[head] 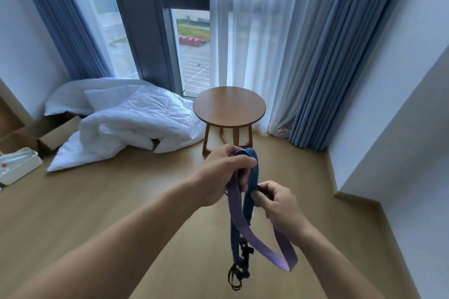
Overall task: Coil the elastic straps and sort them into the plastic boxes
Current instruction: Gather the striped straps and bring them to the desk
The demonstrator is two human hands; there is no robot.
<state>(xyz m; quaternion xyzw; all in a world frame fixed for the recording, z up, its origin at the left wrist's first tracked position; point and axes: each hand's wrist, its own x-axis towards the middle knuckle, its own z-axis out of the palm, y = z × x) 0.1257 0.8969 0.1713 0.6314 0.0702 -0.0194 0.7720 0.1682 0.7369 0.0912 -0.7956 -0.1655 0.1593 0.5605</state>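
No writing, label, brand or number can be read. The blue striped strap (251,170) and purple strap (237,204) show plain weave only; the white box (17,167), far left of the round table (229,107), is too blurred.

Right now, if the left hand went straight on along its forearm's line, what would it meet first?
Probably the round wooden table, which stands beyond the left hand gripping the straps in that line; the depth between them is unclear.
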